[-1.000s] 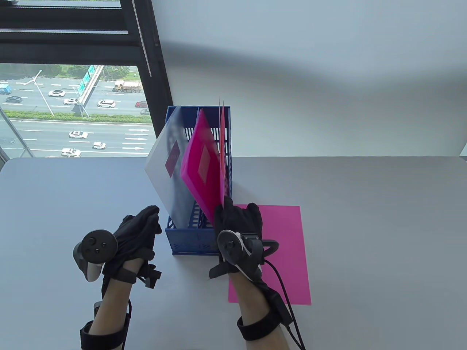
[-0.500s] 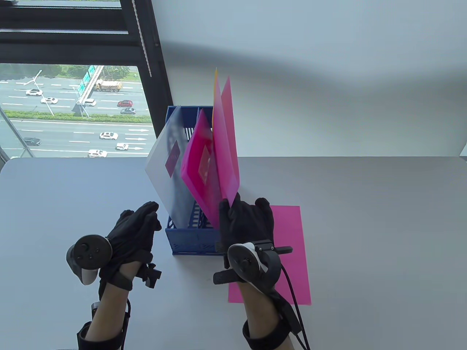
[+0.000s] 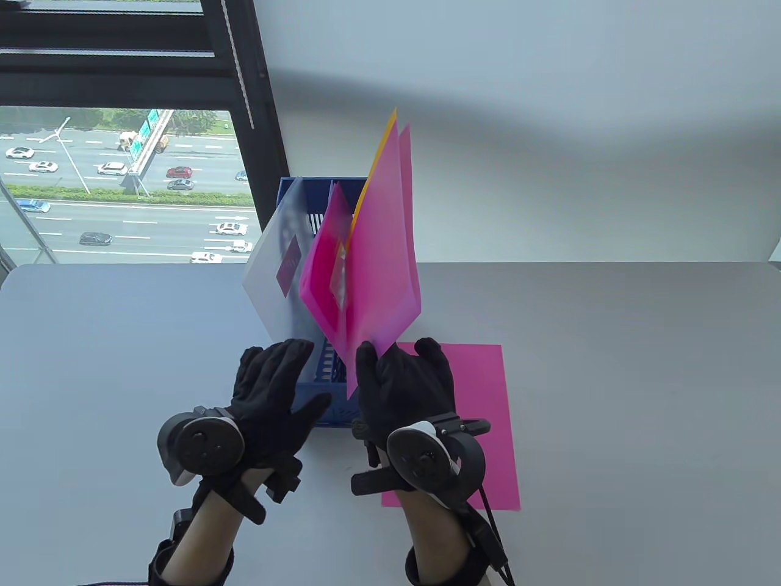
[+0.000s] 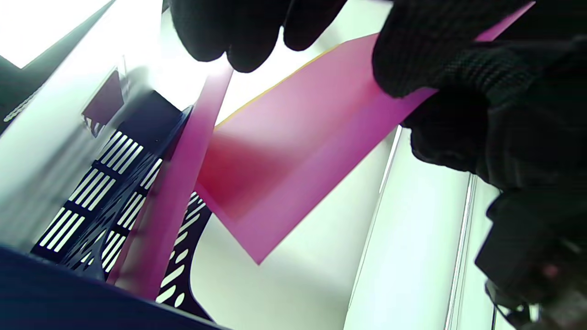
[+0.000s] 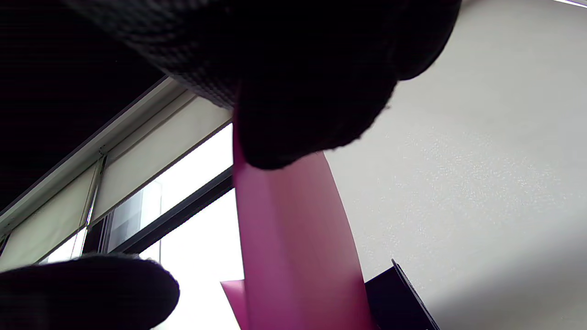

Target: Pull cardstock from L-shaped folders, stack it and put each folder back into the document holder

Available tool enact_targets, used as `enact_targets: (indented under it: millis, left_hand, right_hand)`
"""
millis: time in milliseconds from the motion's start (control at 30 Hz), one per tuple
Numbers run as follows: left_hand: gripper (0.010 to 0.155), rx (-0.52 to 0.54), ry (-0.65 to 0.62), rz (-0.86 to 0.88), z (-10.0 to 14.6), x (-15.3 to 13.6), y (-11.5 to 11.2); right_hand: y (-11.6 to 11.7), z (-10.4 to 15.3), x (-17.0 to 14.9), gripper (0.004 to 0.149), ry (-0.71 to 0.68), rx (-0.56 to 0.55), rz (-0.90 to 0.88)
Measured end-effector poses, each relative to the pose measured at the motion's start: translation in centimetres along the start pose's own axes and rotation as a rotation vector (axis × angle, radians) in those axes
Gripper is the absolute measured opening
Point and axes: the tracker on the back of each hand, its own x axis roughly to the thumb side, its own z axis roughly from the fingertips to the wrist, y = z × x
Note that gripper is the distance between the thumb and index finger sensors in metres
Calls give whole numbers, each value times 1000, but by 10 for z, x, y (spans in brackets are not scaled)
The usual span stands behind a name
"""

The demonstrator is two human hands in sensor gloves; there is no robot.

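Observation:
My right hand (image 3: pixel 393 363) pinches the lower corner of a pink L-shaped folder (image 3: pixel 384 256), which is lifted above the blue document holder (image 3: pixel 317 183) and leans right. An orange cardstock edge (image 3: pixel 379 149) peeks out at the folder's top. A frosted folder (image 3: pixel 271 274) and a magenta folder (image 3: pixel 326 268) stand in the holder. My left hand (image 3: pixel 277 372) is open with spread fingers at the holder's near end. The left wrist view shows the pink folder (image 4: pixel 284 160) with right-hand fingers (image 4: pixel 412 59) on it. In the right wrist view, fingertips (image 5: pixel 312 105) clamp the folder (image 5: pixel 293 238).
One pink cardstock sheet (image 3: pixel 485 421) lies flat on the grey table (image 3: pixel 610 397), right of the holder and partly under my right wrist. A window (image 3: pixel 122 183) fills the back left and a white wall the rest.
My right hand has drawn the pink folder up out of the holder's right slot and tilted it rightward. My left hand has moved right to the holder's near end and spread its fingers.

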Motion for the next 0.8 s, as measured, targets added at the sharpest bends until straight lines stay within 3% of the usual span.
enact_targets:
  millis: [200,333,533,800]
  left_hand:
    - [81,26,-16,-178,1,15,-17]
    - [73,83,5,-238,3,16,-18]
    - [53,253,-7,-263,7,14,-10]
    - [50,281,28,-139,8,-1,6]
  right_hand:
    - [0,5,14,45,-14,39,-71]
    - [3,11,25,45,-35,90,-125]
    - [8,16,35,49,-58,125,-161]
    - [4,11,27,53,-42,216,-296]
